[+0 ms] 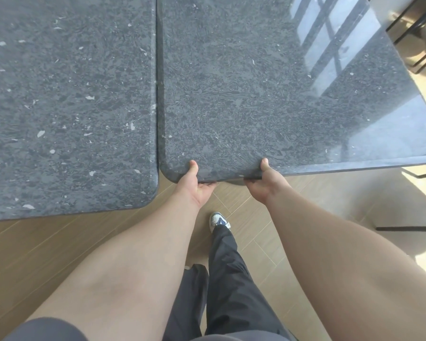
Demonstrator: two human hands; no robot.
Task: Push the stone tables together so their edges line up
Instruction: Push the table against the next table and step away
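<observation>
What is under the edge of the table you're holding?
Under the near edge of the right stone table, the fingers of the left hand and right hand curl beneath while the thumbs rest on top. Wooden floor shows below. The table's legs are hidden.

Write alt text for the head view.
Both hands, left hand and right hand, grip the near edge of the right stone table, thumbs on top. It sits beside the left stone table, whose near edge lies closer to the person.
</observation>
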